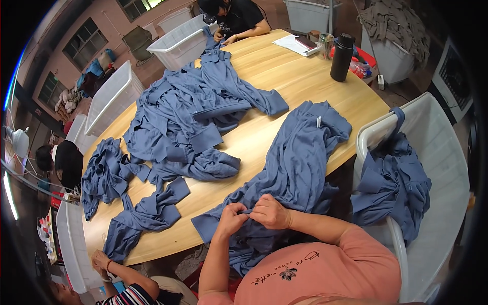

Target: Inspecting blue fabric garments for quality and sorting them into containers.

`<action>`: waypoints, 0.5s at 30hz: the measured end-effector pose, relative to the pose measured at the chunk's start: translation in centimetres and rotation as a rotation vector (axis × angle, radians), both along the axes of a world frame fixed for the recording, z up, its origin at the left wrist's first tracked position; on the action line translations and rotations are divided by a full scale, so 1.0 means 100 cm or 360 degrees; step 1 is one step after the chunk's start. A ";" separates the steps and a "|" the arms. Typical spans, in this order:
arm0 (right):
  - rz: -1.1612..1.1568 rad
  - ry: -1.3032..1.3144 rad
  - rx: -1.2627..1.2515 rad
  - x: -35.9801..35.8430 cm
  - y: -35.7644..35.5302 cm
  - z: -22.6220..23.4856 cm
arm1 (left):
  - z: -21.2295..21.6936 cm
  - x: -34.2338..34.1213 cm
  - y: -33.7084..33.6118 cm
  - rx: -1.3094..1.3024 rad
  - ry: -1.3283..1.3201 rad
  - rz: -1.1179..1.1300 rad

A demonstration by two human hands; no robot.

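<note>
A blue garment (297, 157) lies across the near edge of the oval wooden table (300, 76) and hangs down toward my lap. My left hand (232, 218) and my right hand (270, 212) meet at its lower part, and both pinch a small fold of the blue cloth between fingers and thumb. A small white tag sits on the garment near its far end. A large heap of blue garments (198, 117) is piled in the middle of the table, beyond my hands.
More blue garments (109, 175) lie at the table's left. A white bin (432, 168) at my right holds blue garments. A black bottle (342, 57), jar and papers stand at the far right. One person works at the far end, another at the near left. White bins line the far side.
</note>
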State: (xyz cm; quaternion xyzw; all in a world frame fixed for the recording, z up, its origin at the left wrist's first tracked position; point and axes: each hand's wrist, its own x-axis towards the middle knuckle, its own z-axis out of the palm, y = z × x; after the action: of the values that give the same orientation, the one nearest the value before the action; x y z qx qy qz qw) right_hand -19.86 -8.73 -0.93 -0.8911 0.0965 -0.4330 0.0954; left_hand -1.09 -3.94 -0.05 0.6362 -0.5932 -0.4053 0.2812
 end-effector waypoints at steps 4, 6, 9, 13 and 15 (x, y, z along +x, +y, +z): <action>0.0021 -0.0025 -0.0012 0.005 0.003 0.006 | 0.006 0.001 0.002 0.0339 0.0579 0.0105; 0.0005 -0.0055 -0.0050 0.007 0.004 0.007 | 0.007 0.001 0.004 0.0346 0.0725 0.0126; -0.0015 -0.0110 -0.0105 0.009 0.007 0.003 | 0.007 0.003 0.007 0.0346 0.0905 0.0118; -0.0002 -0.0127 -0.0155 0.010 0.005 0.000 | -0.001 0.007 0.006 0.0318 0.0932 0.0063; -0.0056 -0.0086 -0.0228 0.010 0.005 0.001 | -0.009 0.010 0.009 0.0253 0.0926 0.0017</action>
State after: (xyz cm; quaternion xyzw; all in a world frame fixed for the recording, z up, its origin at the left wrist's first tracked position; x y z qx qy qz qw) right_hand -18.88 -8.18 -0.78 -0.8818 0.0783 -0.4643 0.0264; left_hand -0.10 -3.08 -0.90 0.5164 -0.4507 -0.6143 0.3910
